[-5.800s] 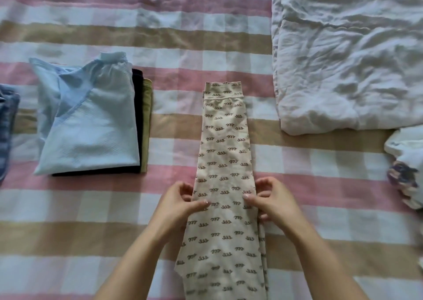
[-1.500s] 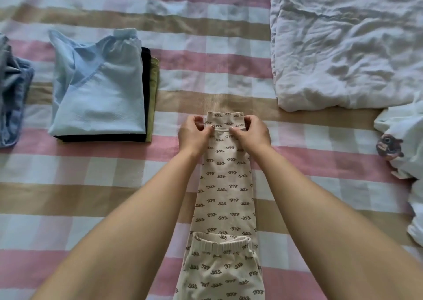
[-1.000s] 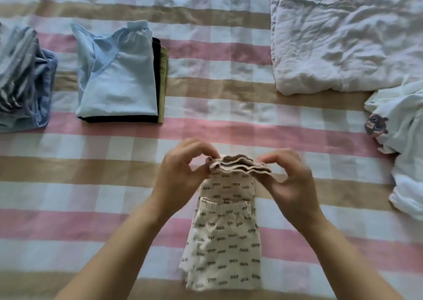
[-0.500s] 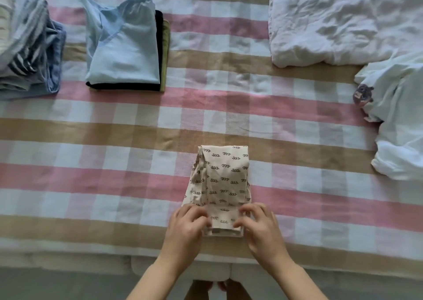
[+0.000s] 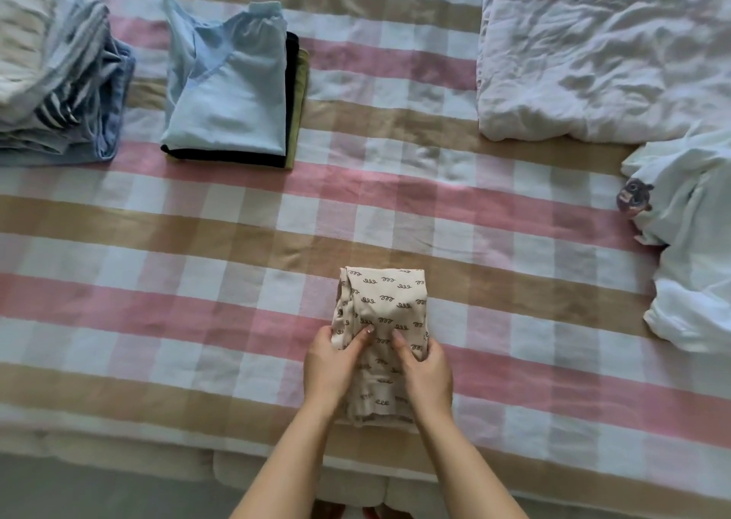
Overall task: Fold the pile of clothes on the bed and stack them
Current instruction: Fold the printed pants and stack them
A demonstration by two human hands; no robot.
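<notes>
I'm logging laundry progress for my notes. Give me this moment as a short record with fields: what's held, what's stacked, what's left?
in hand: patterned pants, folded small, front centre
left hand: grips the pants' left side
right hand: grips their right side
folded stack: light blue top over a black piece and an olive piece, upper left
other pile: striped and blue clothes, far left edge
unfolded: white garment, right edge
bedding: white quilt, upper right; checked sheet

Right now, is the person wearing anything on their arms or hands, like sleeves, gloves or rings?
No. The forearms show no sleeves. The left hand and right hand wear no gloves, and no rings, watch or bracelet can be seen. The nails look short.
</notes>
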